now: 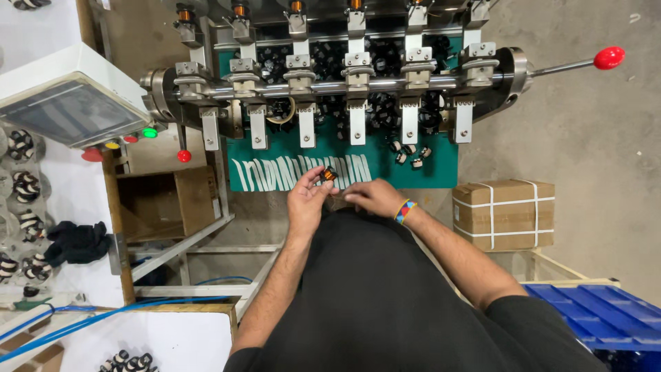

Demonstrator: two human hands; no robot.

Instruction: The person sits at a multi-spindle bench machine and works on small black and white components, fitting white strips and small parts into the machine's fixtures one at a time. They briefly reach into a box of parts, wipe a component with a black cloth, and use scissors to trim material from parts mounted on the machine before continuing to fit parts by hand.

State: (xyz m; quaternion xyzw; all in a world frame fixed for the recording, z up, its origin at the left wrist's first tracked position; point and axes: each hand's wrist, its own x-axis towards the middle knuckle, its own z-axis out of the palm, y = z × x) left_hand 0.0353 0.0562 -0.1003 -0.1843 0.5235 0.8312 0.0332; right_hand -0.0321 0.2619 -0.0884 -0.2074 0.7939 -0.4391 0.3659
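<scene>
Pinched between thumb and fingertips of the left hand [308, 200], a small coil [328, 175] with a black body and copper-coloured winding is held up at the near edge of the green mat [434, 169], apparently raised where it can be seen and worked on. The right hand [375, 196] is set just beside it, fingers curled and pointed toward the coil; whether a fine wire or tape end is gripped there cannot be told. A woven multicoloured wristband [405, 211] is worn on the right wrist. White strips [303, 172] are laid in a row along the mat's front edge, near both hands, seemingly placed for easy picking. A few loose coils [407, 154] lie on the mat to the right, and a heap of black parts [382, 110] is kept farther back under the machine. The winding machine [344, 83] is fitted with a row of six stations, each with a metal clamp bracket, on one long shaft; a lever with a red knob [609, 58] projects at its right end. A control panel [65, 103] with coloured buttons stands at the left. A strapped carton [503, 214] and a blue crate [592, 320] rest on the floor at the right; an open box [165, 203] sits at the left.
</scene>
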